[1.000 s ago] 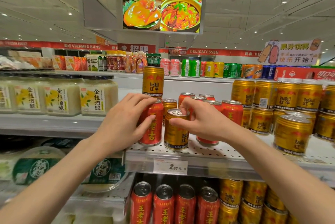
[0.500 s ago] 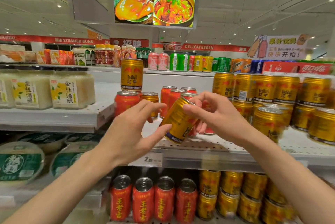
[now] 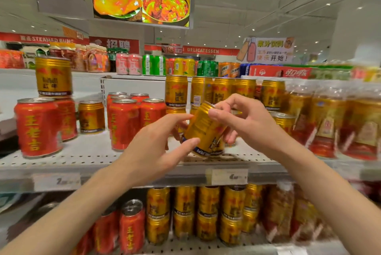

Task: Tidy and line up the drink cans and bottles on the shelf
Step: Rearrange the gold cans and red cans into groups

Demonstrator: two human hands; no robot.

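A gold drink can (image 3: 204,131) hangs tilted above the white perforated shelf (image 3: 92,157), its top leaning to the right. My right hand (image 3: 245,120) grips its upper end with curled fingers. My left hand (image 3: 158,147) holds its lower end between thumb and fingers. Red cans (image 3: 37,127) stand at the left of the shelf, more red cans (image 3: 127,120) in the middle. One gold can (image 3: 91,116) stands among them and another gold can (image 3: 53,77) sits stacked on a red one. Stacked gold cans (image 3: 222,91) fill the shelf behind my hands.
Shrink-wrapped gold can packs (image 3: 329,118) crowd the right of the shelf. Price tags (image 3: 226,176) hang on the front rail. The lower shelf holds red cans (image 3: 132,228) and gold cans (image 3: 185,213). Assorted drinks (image 3: 154,65) line a far shelf.
The gold can was lifted off the shelf and tilted. My left hand left the red can and took the gold can's lower end. Both hands and the view moved right.
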